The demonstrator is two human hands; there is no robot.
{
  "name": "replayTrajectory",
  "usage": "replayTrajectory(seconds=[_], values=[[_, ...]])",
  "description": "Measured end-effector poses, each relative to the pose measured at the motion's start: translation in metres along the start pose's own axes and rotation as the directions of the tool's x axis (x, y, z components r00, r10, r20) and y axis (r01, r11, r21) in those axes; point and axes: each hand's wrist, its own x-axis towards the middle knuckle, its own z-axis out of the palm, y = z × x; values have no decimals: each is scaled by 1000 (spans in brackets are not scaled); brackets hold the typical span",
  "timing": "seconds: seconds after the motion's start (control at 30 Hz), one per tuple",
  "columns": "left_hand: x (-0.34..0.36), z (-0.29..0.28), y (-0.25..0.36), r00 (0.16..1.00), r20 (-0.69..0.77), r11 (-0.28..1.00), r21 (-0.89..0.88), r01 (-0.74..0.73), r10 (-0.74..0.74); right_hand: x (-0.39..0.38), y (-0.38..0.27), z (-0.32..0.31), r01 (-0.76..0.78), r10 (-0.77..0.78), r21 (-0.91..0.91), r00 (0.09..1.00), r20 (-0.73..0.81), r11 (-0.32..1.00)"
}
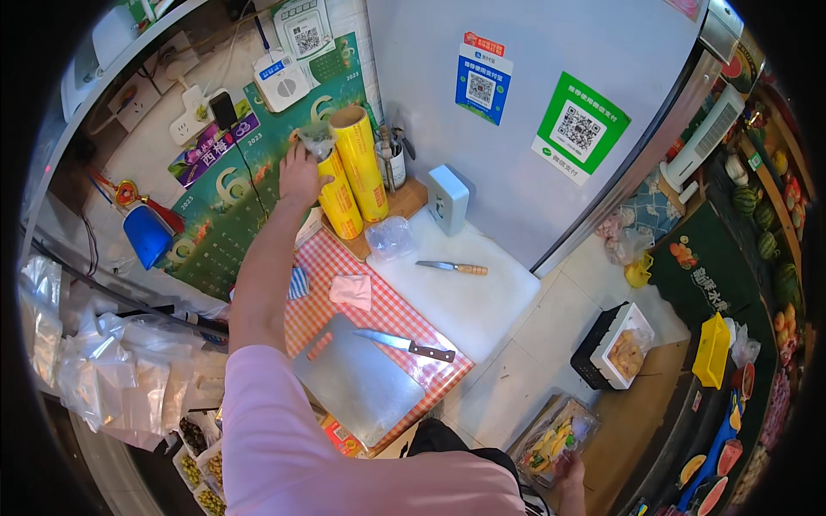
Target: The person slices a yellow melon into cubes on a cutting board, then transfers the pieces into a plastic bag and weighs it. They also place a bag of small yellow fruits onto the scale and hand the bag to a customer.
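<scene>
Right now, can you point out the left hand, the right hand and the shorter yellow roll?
left hand [300, 179]: head view, back of the hand
right hand [569, 472]: head view, middle of the hand
shorter yellow roll [342, 201]: head view, middle of its side

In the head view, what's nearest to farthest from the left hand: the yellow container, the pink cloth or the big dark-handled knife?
1. Pink cloth: below the left hand, slightly right.
2. Big dark-handled knife: lower middle.
3. Yellow container: far right.
</scene>
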Motion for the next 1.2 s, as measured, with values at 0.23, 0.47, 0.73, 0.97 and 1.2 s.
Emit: replayTrajectory(seconds=[0.23, 0.47, 0.73, 0.97, 1.2], values=[[-12, -17, 13, 954, -214, 960, -233, 157, -208, -1, 24, -29, -61, 63, 25, 995, -76, 998], [119, -40, 100, 923, -331, 658, -743, -127, -196, 2, 42, -63, -52, 45, 116, 997, 63, 992], [261, 2, 166, 928, -100, 574, -808, 135, -359, -83, 38, -20, 131, -90, 247, 981, -170, 960], [284, 25, 183, 922, -143, 625, -771, 123, -359, -109, 61, -59, 121, -65, 317, 981, -181, 941], [279, 10, 178, 871, -252, 726, -669, 158, -422, -144, 92, -101, 133, -86, 378, 987, -139, 916]])
